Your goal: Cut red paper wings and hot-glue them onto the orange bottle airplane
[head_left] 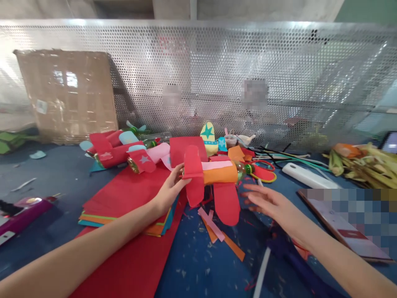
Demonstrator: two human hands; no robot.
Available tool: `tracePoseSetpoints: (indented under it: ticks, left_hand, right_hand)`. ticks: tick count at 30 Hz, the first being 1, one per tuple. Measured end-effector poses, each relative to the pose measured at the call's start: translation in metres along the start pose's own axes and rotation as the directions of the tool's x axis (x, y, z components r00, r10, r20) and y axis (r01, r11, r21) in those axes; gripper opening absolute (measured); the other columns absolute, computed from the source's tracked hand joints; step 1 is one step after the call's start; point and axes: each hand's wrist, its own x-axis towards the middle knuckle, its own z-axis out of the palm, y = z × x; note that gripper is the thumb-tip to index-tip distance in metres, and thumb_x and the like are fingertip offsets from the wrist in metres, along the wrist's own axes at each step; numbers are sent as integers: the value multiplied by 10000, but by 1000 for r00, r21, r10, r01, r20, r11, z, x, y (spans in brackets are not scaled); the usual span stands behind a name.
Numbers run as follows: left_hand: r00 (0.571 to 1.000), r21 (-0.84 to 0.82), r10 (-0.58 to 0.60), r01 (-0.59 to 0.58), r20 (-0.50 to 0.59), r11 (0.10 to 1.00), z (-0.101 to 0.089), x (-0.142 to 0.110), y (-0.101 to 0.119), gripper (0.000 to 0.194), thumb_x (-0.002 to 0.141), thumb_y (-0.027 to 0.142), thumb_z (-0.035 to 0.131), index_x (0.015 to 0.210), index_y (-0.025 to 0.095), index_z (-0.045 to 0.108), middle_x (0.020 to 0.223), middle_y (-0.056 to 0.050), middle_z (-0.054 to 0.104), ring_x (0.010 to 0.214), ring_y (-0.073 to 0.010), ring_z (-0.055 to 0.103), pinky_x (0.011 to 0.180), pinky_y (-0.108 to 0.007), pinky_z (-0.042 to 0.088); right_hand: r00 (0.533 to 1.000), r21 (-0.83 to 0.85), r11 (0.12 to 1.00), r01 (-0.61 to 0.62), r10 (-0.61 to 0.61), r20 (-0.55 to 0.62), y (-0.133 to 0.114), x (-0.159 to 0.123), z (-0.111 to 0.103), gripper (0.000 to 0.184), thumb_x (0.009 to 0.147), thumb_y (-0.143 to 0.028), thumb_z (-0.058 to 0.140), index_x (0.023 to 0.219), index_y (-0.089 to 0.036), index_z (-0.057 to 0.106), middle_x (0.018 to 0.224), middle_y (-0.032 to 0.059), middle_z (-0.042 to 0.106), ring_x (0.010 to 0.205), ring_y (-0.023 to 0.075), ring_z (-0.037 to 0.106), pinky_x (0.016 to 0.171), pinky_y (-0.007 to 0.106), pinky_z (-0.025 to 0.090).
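Your left hand pinches the tail fin of the paper plane, thumb and fingertips closed on the red card at its rear edge. Your right hand hovers just beside the plane's near wing, fingers spread flat, gripping nothing. The plane sits near the middle of the bench; its body is a clear plastic bottle wrapped in orange and pink paper, green cap pointing right, with soft-cornered red wings on both sides.

A stack of coloured sheets, red on top, lies under your left wrist, its edges slightly fanned. Pink and orange paper strips lie just in front of the plane, among small scraps on the blue surface. A second red plane rests behind the stack. Red-and-yellow scissors lie just right of the bottle cap, and a white glue gun or similar tool beyond them. A perforated metal screen closes the far edge, with a cardboard sheet leaning against it. The near bench between your forearms is open.
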Motion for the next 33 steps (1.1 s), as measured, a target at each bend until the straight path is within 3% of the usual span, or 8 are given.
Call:
tracePoseSetpoints:
  ticks: [3, 8, 14, 20, 24, 33]
  left_hand:
    - [999, 53, 9, -11, 31, 999, 1, 1, 4, 564, 756, 341, 664, 1272, 209, 479, 1306, -97, 557, 1222, -275, 512, 1039, -410, 411]
    - [989, 148, 26, -47, 146, 988, 2, 0, 10, 600, 726, 296, 686, 1274, 201, 462, 1306, -123, 558, 1217, -279, 522, 1045, -439, 401]
    - [992, 163, 59, -78, 116, 984, 3, 1, 8, 687, 741, 368, 685, 1351, 220, 404, 1403, -131, 479, 1281, -290, 470, 1045, -423, 408]
    - [991, 194, 49, -73, 125, 978, 4, 2, 10, 644, 743, 376, 673, 1318, 207, 437, 1405, -137, 483, 1258, -292, 491, 1029, -414, 415]
    - [993, 231, 50, -73, 104, 970, 3, 4, 7, 588, 731, 337, 661, 1266, 205, 453, 1327, -131, 536, 1182, -262, 547, 1008, -398, 430]
    - [999, 305, 34, -43, 36, 951, 2, 1, 7, 458, 776, 356, 623, 1182, 199, 481, 1183, -109, 597, 1082, -236, 594, 929, -365, 486]
  right_hand:
    - [998, -147, 988, 54, -51, 24, -3, 0, -1, 238, 676, -410, 705, 820, -222, 722, 796, 42, 748, 790, 243, 700, 770, 384, 539]
    - [989, -294, 945, 145, -137, 48, -4, -5, 2, 167, 748, -383, 619, 806, -252, 705, 833, 23, 750, 793, 242, 699, 759, 366, 517]
    - [979, -410, 889, 206, -187, 87, -3, -8, 4, 157, 781, -368, 582, 742, -269, 698, 755, -1, 748, 667, 221, 684, 661, 335, 515]
    - [966, -462, 850, 252, -251, 65, 2, -9, 6, 124, 804, -325, 564, 808, -284, 682, 771, 2, 744, 690, 228, 692, 649, 345, 523]
    - [954, -532, 801, 274, -299, 41, 2, -11, 7, 172, 838, -322, 531, 963, -279, 642, 802, 12, 738, 728, 222, 699, 654, 332, 529]
    - [958, -667, 695, 269, -265, 110, 2, -15, 9, 251, 867, -302, 439, 1062, -248, 588, 853, 28, 735, 705, 199, 687, 631, 325, 517]
